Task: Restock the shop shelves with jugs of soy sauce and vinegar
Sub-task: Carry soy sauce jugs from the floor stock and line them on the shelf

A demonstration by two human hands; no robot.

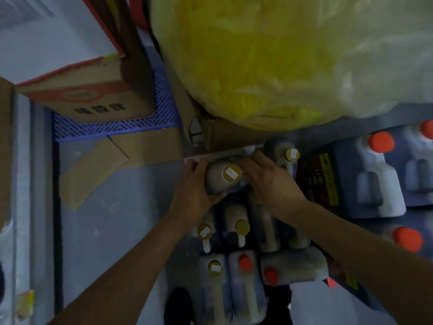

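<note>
Both hands are gripping one gold-capped jug (222, 181): left hand (195, 186) is wrapping its left flank, fingers curled over the top edge; right hand (269, 181) is clamping the right side, fingers curled round it. The jug is sitting at the far end of the floor cluster, just below the red-edged carton rim (218, 154).

Count, gold caps: 5 showing – the held one, one just beyond the right hand (291, 154), two side by side nearer the camera (205, 231) (242, 227), one in the near row (214, 267). Red caps: 5 – two in the near row (245, 262) (270, 275), three on white jugs at right (381, 142) (427, 129) (407, 239).

Edges: a big yellow bag (269, 62) is overhanging the far side, close above the held jug. A dark labelled box (325, 181) is boxing in the right. Jugs are packing the near side tight, touching each other.

Open room: bare grey floor (112, 207) is lying to the left, with one flattened cardboard piece (93, 170), a blue mesh crate (117, 126) and a printed carton (93, 99) further off.
</note>
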